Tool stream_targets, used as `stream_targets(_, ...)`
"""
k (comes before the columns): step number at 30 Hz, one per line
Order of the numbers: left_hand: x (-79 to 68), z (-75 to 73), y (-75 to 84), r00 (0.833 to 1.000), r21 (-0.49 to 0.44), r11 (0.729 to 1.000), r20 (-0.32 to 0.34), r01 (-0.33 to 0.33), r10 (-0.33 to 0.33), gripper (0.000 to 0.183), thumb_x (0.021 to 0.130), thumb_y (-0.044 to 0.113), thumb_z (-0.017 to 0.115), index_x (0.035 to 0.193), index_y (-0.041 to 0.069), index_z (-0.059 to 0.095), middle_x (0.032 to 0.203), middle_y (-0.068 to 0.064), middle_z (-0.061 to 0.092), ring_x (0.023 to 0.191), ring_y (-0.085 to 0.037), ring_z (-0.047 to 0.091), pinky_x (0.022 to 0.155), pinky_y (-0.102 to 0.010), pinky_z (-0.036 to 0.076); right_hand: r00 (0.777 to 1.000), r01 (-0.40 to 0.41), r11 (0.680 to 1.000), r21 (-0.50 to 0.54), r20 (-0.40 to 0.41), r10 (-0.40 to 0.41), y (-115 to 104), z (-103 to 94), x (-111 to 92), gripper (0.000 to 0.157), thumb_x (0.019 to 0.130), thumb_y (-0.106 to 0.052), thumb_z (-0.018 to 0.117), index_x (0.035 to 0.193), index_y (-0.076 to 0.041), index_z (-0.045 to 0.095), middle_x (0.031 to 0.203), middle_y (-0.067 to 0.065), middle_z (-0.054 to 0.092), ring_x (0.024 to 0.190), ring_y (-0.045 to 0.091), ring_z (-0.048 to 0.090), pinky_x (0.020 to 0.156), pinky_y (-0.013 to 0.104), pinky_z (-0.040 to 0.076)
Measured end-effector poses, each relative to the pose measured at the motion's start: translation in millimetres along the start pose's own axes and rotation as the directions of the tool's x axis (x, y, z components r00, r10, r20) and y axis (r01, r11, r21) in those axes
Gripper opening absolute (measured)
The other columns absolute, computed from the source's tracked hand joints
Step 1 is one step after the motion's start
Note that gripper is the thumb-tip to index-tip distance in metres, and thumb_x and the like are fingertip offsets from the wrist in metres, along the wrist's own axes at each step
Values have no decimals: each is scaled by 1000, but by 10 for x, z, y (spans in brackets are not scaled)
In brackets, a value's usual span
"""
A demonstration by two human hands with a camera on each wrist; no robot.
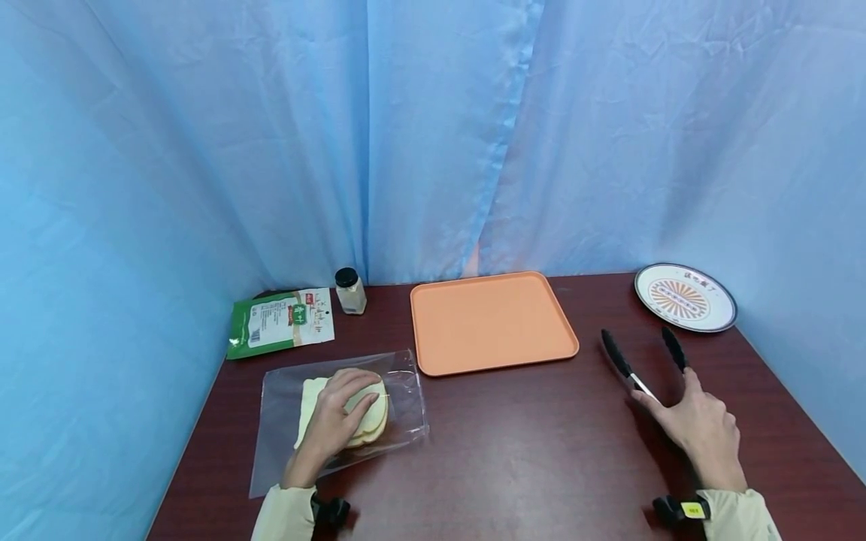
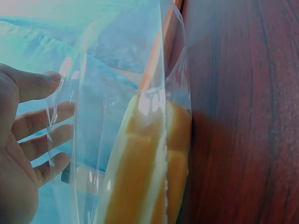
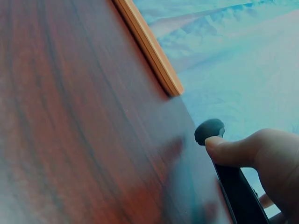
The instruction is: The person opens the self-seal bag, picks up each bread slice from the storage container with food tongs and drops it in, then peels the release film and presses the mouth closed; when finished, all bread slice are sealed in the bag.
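Slices of bread (image 1: 376,427) lie in a clear plastic bag (image 1: 408,406) on the left of the table. My left hand (image 1: 340,406) hovers at the bag, its fingers spread and loosely bent above the bread. In the left wrist view, thumb and fingers stand apart by the film, with the crusts (image 2: 133,172) showing through it. On the right, my right hand (image 1: 707,432) grips a pair of black-tipped metal tongs (image 1: 617,355), thumb against one arm and fingers along the other. The tongs' tips are spread wide and point away from me.
An orange tray (image 1: 494,323) lies at the back middle. Behind the bread are a green and white pouch (image 1: 280,321) and a small jar with a black lid (image 1: 350,291). A patterned plate (image 1: 717,319) sits at the far right corner. Blue curtains (image 1: 433,135) enclose the table's back and sides.
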State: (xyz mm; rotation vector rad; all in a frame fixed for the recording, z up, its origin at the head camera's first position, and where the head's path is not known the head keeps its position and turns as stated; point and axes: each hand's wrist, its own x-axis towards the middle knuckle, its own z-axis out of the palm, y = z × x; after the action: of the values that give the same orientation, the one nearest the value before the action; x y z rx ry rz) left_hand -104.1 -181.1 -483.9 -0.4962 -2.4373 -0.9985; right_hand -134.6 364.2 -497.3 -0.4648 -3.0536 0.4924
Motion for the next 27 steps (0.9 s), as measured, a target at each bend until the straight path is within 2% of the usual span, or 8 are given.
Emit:
stream_targets(7, 37, -16, -22, 1000, 3, 1000, 2, -10, 10, 24, 83, 5, 79, 106, 11, 76, 107, -3, 74, 107, -21, 66, 90, -45, 56, 997, -66, 998, -8, 30, 66, -20, -15, 68, 120, 80, -81, 57, 148, 12, 24, 103, 48, 53, 82, 58, 58, 59, 59, 47)
stream_targets(15, 100, -63, -30, 1000, 34, 999, 17, -18, 17, 22, 85, 7, 78, 106, 10, 76, 108, -6, 74, 106, -22, 67, 90, -45, 56, 992, -111, 994, -12, 55, 111, -68, -11, 103, 119, 81, -83, 53, 143, 15, 24, 105, 47, 48, 86, 63, 55, 61, 60, 46)
stream_targets(21, 162, -175, -12, 999, 57, 997, 16, -49, 48, 23, 84, 8, 79, 107, 10, 76, 109, -8, 73, 107, -23, 65, 90, -47, 56, 987, -133, 991, -16, 84, 134, -86, -3, 119, 122, 82, -84, 48, 146, 16, 20, 109, 49, 41, 86, 64, 53, 62, 60, 45)
stream_targets(27, 252, -326, 2, 998, 77, 995, 19, -60, 59, 24, 85, 7, 78, 108, 10, 76, 109, -7, 73, 108, -23, 64, 92, -48, 54, 986, -135, 990, -38, 90, 138, -72, 21, 156, 124, 82, -86, 46, 144, 18, 22, 107, 49, 43, 84, 62, 54, 61, 59, 45)
